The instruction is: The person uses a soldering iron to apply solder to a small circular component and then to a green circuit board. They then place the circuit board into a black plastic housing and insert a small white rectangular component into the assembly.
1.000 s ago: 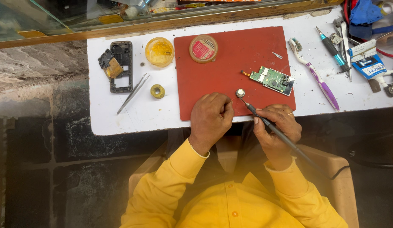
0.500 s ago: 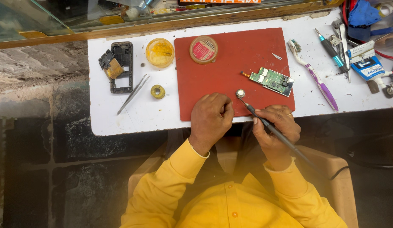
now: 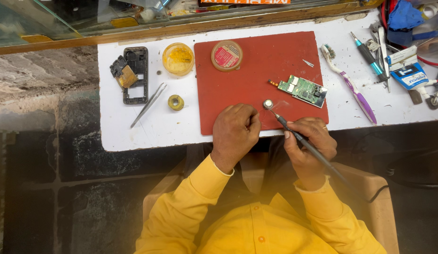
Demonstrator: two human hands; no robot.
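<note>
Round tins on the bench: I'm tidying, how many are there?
2: a yellow tin on the white bench left of the red mat, and a red-lidded tin on the mat's top left corner.

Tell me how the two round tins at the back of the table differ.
The yellow tin sits on the bare white table, while the red-topped tin sits on the red mat. The yellow tin is see-through with yellowish contents showing; the red-topped tin has a tan rim and a red label covering its middle. Both are round, shallow and about the same size, out of reach of both hands.
</note>
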